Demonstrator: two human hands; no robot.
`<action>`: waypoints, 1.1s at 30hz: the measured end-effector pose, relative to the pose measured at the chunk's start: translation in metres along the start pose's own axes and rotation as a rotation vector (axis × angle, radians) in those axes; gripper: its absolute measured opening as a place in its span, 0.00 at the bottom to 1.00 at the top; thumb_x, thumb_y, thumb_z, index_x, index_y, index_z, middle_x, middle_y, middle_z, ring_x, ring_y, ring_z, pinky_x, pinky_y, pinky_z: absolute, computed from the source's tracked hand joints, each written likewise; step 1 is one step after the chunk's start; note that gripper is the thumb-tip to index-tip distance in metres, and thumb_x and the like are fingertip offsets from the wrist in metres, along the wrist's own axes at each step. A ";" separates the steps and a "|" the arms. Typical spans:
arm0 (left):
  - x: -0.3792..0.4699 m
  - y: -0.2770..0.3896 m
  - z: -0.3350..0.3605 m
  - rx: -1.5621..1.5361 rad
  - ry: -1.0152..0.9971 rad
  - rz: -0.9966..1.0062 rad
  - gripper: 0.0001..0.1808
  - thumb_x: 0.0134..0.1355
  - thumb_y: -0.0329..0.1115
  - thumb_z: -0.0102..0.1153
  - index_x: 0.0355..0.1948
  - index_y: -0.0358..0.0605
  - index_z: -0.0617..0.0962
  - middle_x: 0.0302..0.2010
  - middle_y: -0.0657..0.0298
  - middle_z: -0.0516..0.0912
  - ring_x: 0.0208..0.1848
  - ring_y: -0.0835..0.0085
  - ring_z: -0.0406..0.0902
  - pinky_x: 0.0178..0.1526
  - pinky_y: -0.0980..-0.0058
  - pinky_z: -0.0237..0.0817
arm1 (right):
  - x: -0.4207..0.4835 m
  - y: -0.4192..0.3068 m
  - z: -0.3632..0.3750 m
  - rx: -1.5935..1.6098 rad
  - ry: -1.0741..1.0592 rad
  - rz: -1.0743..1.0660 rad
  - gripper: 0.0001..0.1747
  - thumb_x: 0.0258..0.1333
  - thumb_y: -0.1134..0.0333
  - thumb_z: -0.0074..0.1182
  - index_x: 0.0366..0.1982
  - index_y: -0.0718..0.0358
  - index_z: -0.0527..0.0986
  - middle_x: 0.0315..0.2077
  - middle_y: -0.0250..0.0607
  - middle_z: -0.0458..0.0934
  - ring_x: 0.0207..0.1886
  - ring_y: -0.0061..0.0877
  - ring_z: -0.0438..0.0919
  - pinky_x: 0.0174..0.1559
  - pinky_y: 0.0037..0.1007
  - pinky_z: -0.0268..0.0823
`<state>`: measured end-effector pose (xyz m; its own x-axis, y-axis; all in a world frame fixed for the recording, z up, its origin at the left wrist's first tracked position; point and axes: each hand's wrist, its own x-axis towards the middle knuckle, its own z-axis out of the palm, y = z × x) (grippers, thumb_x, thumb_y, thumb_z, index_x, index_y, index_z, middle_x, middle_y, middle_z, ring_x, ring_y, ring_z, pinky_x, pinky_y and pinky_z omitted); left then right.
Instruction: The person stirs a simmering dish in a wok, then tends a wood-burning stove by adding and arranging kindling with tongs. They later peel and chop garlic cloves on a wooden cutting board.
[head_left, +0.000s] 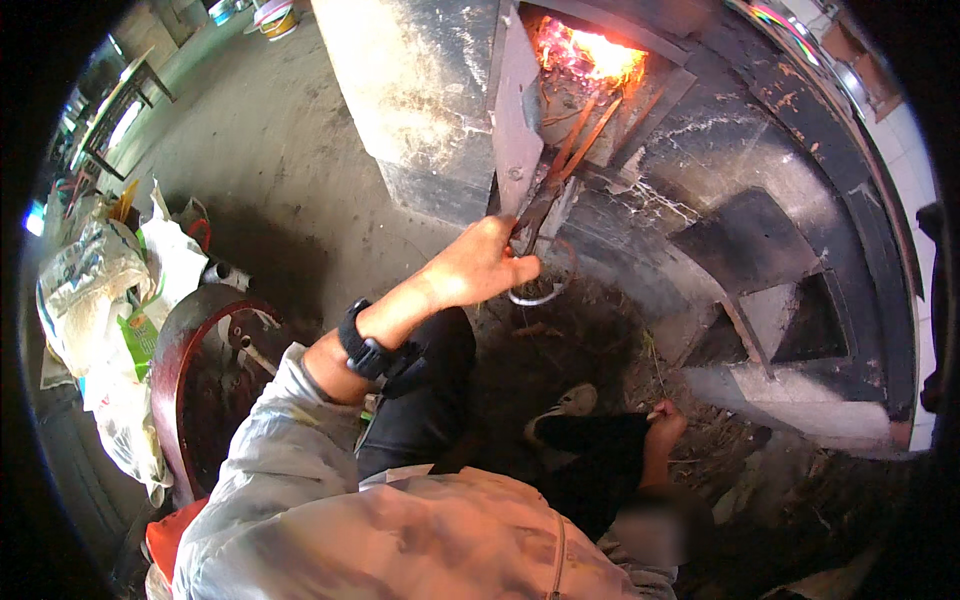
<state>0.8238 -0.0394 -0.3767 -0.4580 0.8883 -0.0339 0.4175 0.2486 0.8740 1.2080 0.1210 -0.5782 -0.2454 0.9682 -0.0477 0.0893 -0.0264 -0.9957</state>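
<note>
My left hand (484, 262), with a black strap at the wrist, is closed around the dark handle end of metal fire tongs (555, 184). Two long orange-brown prongs of the tongs reach up into the stove opening, where a fire (592, 56) burns brightly. Beside the opening stands a metal stove door (516, 142), swung open. A shiny curved metal piece (536, 300) shows just below my left hand; what it belongs to is unclear. My right hand (666, 431) is low beside my dark-clothed leg, its fingers pinched at the lower end of a thin plant stalk (656, 364).
A masonry stove (720, 161) curves round the front and right, with dark recesses below. Twigs and dry plant scraps (705, 427) lie on the floor at right. Plastic bags (97, 277) and a round dark-red wooden object (176, 375) are at left. A table (112, 112) stands farther back.
</note>
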 end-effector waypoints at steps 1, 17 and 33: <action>0.004 -0.002 0.000 -0.012 0.001 0.002 0.14 0.46 0.31 0.51 0.30 0.28 0.71 0.18 0.65 0.66 0.24 0.81 0.61 0.26 0.77 0.57 | 0.000 0.000 0.001 0.014 0.000 -0.007 0.14 0.51 0.71 0.45 0.13 0.68 0.67 0.17 0.38 0.68 0.19 0.25 0.67 0.24 0.30 0.63; 0.081 0.012 0.064 -0.363 0.296 0.074 0.14 0.45 0.33 0.52 0.28 0.30 0.71 0.20 0.58 0.71 0.26 0.75 0.66 0.29 0.71 0.60 | -0.009 -0.014 0.007 -0.349 0.103 0.022 0.13 0.48 0.75 0.44 0.12 0.68 0.68 0.13 0.37 0.67 0.17 0.25 0.65 0.24 0.30 0.61; -0.018 0.025 0.012 -0.277 0.129 -0.093 0.16 0.53 0.38 0.41 0.34 0.37 0.73 0.11 0.71 0.65 0.10 0.86 0.57 0.11 0.85 0.45 | 0.000 0.031 -0.010 -0.026 0.060 -0.013 0.11 0.49 0.71 0.48 0.17 0.69 0.71 0.19 0.40 0.72 0.21 0.27 0.69 0.25 0.30 0.61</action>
<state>0.8522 -0.0445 -0.3602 -0.5874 0.8059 -0.0741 0.1471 0.1964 0.9694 1.2201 0.1223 -0.6086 -0.1882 0.9817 -0.0294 0.1122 -0.0083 -0.9937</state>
